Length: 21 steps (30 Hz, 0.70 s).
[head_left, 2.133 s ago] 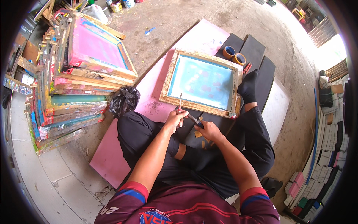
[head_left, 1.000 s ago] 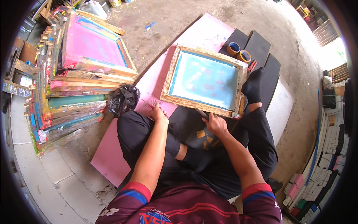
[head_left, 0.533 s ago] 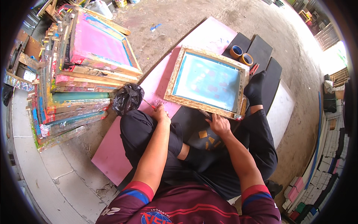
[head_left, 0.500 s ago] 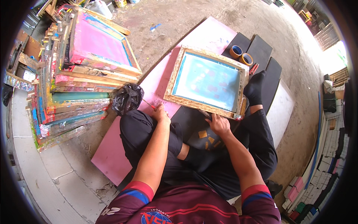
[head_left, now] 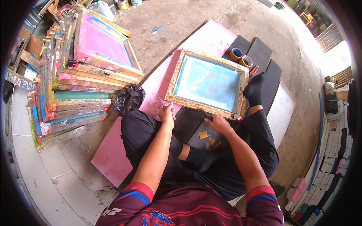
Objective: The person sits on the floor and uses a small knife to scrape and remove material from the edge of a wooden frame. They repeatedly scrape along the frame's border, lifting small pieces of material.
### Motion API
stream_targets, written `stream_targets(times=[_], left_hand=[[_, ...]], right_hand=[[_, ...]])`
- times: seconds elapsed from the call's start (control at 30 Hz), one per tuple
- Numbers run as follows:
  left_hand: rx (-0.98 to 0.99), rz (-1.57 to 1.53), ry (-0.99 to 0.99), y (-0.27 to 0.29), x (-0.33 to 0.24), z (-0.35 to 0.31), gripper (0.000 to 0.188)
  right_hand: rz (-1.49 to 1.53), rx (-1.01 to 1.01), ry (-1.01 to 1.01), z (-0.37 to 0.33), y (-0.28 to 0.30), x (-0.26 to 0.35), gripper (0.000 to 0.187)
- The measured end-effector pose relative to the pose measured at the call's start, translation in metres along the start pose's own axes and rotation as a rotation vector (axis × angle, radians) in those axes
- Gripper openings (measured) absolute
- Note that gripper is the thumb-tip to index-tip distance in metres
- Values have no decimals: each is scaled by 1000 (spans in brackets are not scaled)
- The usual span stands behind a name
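A wooden screen-printing frame (head_left: 177,81) with pale blue mesh lies in front of me, tilted on pink and black boards. My left hand (head_left: 167,115), closed by its near left corner, holds a slim screwdriver-like tool (head_left: 160,99) pointing up and away. At the near edge my right hand (head_left: 219,124) is closed around a short dark tool (head_left: 206,114); its kind is hard to make out, as the fingers hide most of it. Several brown tape-like scraps (head_left: 203,134) lie on the black board below that hand.
Stacked paint-stained screen frames (head_left: 100,67) rise at the left, beside a black plastic bag (head_left: 130,100). Two tape rolls (head_left: 246,61) and red-handled pliers (head_left: 254,70) lie beyond the frame's right end, near my dark-socked foot (head_left: 255,90). White blocks (head_left: 64,165) line the lower left.
My left hand has moved slightly right, toward the frame corner, and its tool has swung more upright. My right hand has shifted slightly left along the near edge, showing more of the dark tool.
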<state>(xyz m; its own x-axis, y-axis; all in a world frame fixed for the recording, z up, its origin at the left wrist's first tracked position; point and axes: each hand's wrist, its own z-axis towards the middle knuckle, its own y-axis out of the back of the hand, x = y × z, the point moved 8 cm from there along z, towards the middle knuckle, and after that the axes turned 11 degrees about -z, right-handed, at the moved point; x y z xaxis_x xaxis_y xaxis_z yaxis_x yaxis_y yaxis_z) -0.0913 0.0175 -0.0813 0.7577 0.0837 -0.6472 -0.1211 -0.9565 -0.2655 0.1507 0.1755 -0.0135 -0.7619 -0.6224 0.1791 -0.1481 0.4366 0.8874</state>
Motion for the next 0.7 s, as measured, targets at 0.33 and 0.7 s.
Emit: stream_targets(times=[0.33,0.7], left_hand=[[49,81,28,-6,11,-6,26],[149,185,105,-8,26,0,30]], right_hand=[[-113,-251,67,-2,-11,-3,48],[446,216,-158,1,-37,-4,59]])
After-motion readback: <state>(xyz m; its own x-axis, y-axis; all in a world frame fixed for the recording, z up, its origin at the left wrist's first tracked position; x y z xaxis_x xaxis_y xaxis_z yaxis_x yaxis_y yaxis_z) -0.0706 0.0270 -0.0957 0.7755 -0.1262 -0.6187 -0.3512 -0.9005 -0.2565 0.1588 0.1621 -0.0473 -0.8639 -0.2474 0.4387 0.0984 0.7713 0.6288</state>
